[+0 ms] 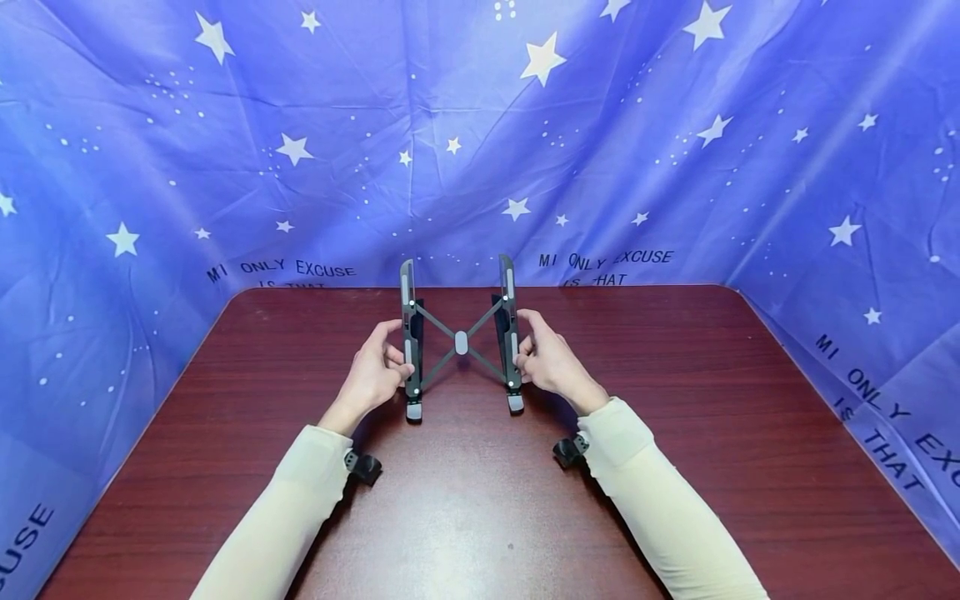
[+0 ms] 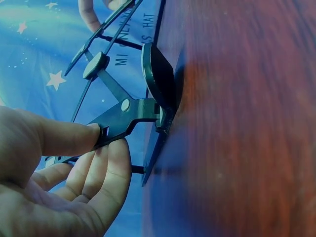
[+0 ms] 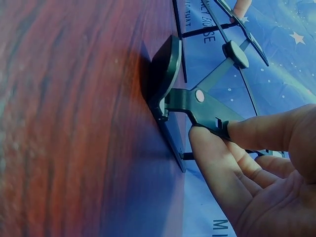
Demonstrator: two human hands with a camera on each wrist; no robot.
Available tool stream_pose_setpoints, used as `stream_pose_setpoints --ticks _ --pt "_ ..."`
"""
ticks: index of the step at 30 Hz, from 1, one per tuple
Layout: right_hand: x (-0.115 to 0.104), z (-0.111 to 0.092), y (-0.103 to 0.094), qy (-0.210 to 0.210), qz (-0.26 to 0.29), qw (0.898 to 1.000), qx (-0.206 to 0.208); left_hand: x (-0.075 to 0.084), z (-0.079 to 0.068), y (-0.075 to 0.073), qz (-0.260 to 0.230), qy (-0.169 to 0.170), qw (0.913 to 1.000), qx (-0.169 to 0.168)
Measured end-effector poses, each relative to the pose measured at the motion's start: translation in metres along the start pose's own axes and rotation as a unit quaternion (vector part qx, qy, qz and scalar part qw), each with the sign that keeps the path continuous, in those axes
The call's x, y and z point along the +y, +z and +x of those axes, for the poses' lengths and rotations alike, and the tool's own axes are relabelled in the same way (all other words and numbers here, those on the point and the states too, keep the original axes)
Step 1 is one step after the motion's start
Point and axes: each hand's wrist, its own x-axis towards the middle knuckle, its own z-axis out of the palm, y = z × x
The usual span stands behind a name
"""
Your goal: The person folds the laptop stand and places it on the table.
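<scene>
A dark folding laptop stand (image 1: 461, 342) stands unfolded on the table, its two side rails joined by crossed bars with a grey oval hub at the centre. The left rail (image 1: 408, 333) is pinched between the thumb and fingers of my left hand (image 1: 373, 367). On the opposite side, my right hand (image 1: 553, 358) grips the right rail (image 1: 508, 325) in the same way. At the near end of each rail a hooked foot with a pale pad (image 1: 414, 411) points up. In the left wrist view, the thumb of my left hand (image 2: 74, 187) presses the rail's upper face.
The stand is on a dark red wood-grain table (image 1: 465, 517). Behind and along both sides hangs a blue curtain (image 1: 450, 100) with white stars and printed words. Each sleeve cuff carries a small black wrist camera (image 1: 365, 467).
</scene>
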Motion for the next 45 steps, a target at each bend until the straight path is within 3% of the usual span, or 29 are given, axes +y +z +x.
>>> stream_pose_setpoints --ticks 8,21,33,45 --pt "-0.001 -0.001 0.000 -0.007 -0.009 1.000 0.004 0.002 0.001 0.002 0.009 0.005 0.9999 0.004" --pt "-0.003 -0.001 0.008 0.005 0.021 1.000 0.000 0.001 0.001 0.005 0.020 0.002 0.9998 0.003" --pt "-0.012 -0.003 0.011 -0.012 0.000 1.000 -0.003 0.011 0.002 0.018 0.022 0.013 0.9997 -0.001" --pt "-0.016 -0.004 0.020 -0.008 0.011 1.000 -0.013 0.021 0.001 0.031 0.029 0.019 0.9993 -0.016"
